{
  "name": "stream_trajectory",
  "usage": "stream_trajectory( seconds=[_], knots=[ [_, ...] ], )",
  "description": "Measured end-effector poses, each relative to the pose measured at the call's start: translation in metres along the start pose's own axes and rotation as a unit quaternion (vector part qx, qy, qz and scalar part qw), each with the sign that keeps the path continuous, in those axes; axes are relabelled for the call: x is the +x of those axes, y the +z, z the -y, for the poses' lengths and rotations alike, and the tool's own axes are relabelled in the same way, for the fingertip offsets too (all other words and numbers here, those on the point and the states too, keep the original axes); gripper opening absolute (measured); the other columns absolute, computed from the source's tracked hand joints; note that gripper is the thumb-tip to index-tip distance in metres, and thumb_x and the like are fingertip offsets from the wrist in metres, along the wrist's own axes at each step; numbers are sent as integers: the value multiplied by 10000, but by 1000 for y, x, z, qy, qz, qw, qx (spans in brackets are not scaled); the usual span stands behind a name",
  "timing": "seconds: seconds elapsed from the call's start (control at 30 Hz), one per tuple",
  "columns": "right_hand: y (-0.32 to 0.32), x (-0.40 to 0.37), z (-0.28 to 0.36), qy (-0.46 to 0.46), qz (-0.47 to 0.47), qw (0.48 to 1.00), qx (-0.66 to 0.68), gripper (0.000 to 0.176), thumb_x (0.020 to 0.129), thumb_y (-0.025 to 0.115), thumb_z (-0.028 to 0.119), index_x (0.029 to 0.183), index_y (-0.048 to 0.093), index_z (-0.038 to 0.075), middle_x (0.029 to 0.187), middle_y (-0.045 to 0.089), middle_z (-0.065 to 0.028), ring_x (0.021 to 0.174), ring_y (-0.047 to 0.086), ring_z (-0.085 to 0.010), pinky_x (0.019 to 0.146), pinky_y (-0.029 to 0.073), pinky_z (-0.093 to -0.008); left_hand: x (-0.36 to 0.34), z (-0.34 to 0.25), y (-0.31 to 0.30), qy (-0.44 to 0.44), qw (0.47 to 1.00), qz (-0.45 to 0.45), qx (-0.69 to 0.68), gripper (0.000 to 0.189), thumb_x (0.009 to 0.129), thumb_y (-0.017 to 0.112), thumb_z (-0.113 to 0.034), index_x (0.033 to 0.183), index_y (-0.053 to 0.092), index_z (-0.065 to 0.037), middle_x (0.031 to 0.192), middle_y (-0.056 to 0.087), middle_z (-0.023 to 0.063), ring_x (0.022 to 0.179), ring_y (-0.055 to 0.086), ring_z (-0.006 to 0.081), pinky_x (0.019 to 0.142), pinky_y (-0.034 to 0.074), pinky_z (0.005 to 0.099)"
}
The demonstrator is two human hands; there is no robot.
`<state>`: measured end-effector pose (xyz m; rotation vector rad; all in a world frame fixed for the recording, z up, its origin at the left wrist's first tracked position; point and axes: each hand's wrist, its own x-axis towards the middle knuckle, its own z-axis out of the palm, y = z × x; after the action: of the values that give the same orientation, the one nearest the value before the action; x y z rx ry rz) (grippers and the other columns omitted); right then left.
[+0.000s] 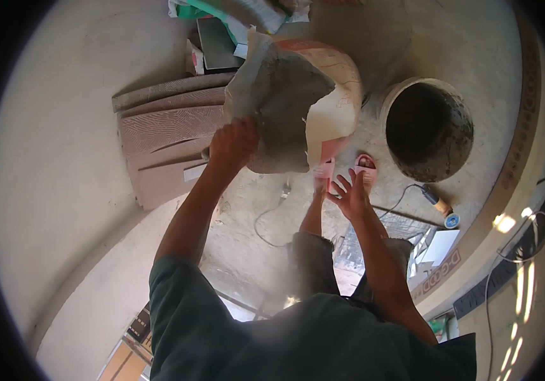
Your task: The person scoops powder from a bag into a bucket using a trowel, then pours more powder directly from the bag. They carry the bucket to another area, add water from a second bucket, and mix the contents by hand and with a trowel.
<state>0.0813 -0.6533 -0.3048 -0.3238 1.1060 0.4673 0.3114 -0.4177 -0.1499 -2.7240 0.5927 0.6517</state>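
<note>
Your left hand (pixel 234 143) is clamped on the torn edge of the bag (pixel 285 108), which hangs lifted off the floor (pixel 63 159) in the middle of the scene, straight ahead of you and above your feet. Your right hand (pixel 350 195) is spread open, fingers apart, just under the bag's lower right corner; whether it touches the paper you cannot tell from here. As for progress, the opening is done: the bag's side is ripped wide and grey powder shows inside, filling much of it, so by the look of it most of the contents are yet to come out. The bucket (pixel 428 130) stands on the floor just to the right of the bag, apart from it, with its inside coated dark grey and something dark lying in it; how full it is cannot be told. The bag's mouth is not over the bucket at this moment, it faces left and towards you. A pale haze of dust hangs near your knees, which suggests some powder is loose in the air. To the left of the bag lies a stack of tiles (pixel 164 146), a thin cable (pixel 272 222) curls on the floor near your legs, and your sandals (pixel 364 166) sit under the bag's right edge.
</note>
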Motion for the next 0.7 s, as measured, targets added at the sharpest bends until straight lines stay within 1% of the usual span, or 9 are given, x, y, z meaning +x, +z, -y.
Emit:
stream_trajectory(
  seconds=[0.13, 0.17, 0.23, 0.3, 0.33, 0.47, 0.53, 0.63, 0.7],
  knots=[
    [39, 27, -47, 27, 1, 996, 84, 956, 832, 435, 753, 1509, 119, 157, 1469, 274, -132, 1337, 303, -368, 1045, 261, -655, 38, 13, 6, 43, 998, -42, 6, 207, 903, 495, -220, 871, 536, -20, 762, 640, 191, 659, 684, 345, 558, 568, 442],
    [53, 34, -52, 33, 6, 994, 106, 940, 849, 420, 741, 1507, 114, 144, 1525, 201, -141, 1364, 288, -344, 1084, 270, -578, 50, 17, 5, 55, 997, -62, 12, 201, 898, 498, -213, 862, 541, -20, 756, 643, 187, 652, 686, 339, 548, 569, 435],
    [50, 76, -77, -117, 111, 987, 28, 903, 856, 417, 731, 1502, 159, 156, 1527, 228, -125, 1363, 313, -309, 1096, 295, -512, 45, 25, 21, 73, 997, -3, 25, 171, 875, 521, -184, 852, 551, -17, 728, 645, 182, 635, 689, 321, 520, 567, 420],
    [67, 100, -83, -161, 145, 967, 132, 825, 858, 412, 728, 1467, 276, 188, 1484, 340, -81, 1349, 351, -294, 1098, 313, -500, 27, 32, 37, 98, 994, 41, 24, 148, 850, 544, -160, 843, 560, -13, 699, 643, 178, 619, 690, 307, 497, 564, 406],
    [84, 95, -70, -135, 125, 945, 269, 776, 856, 409, 731, 1434, 372, 214, 1440, 437, -44, 1336, 378, -296, 1094, 320, -521, 10, 31, 42, 115, 992, 50, 12, 141, 837, 556, -150, 839, 564, -10, 685, 641, 178, 613, 691, 302, 488, 563, 399],
    [103, 87, -55, -203, 170, 918, 295, 768, 879, 395, 701, 1454, 343, 194, 1452, 428, -58, 1322, 410, -298, 1107, 319, -491, -14, 28, 64, 173, 985, 10, 19, 106, 802, 584, -118, 803, 576, -13, 647, 630, 168, 576, 682, 285, 465, 560, 384],
    [103, 85, -54, -221, 219, 909, 276, 780, 876, 417, 691, 1462, 329, 182, 1469, 408, -61, 1334, 400, -295, 1109, 315, -497, -3, 25, 70, 199, 979, 38, -38, 111, 766, 610, -135, 755, 635, -28, 688, 650, 145, 657, 691, 294, 538, 566, 415],
    [106, 82, -54, -250, 104, 934, 234, 773, 877, 429, 682, 1452, 345, 173, 1446, 434, -71, 1299, 442, -296, 1093, 347, -488, 15, 8, 85, 208, 967, 123, -74, 111, 747, 622, -146, 738, 677, -50, 723, 663, 128, 736, 690, 310, 614, 562, 432],
    [93, 88, -44, -241, 117, 934, 235, 736, 899, 398, 664, 1445, 357, 171, 1428, 451, -75, 1280, 460, -296, 1078, 368, -477, 21, -9, 78, 174, 964, 174, -104, 116, 742, 625, -156, 739, 697, -65, 751, 670, 125, 778, 685, 325, 657, 554, 437]
  ],
)
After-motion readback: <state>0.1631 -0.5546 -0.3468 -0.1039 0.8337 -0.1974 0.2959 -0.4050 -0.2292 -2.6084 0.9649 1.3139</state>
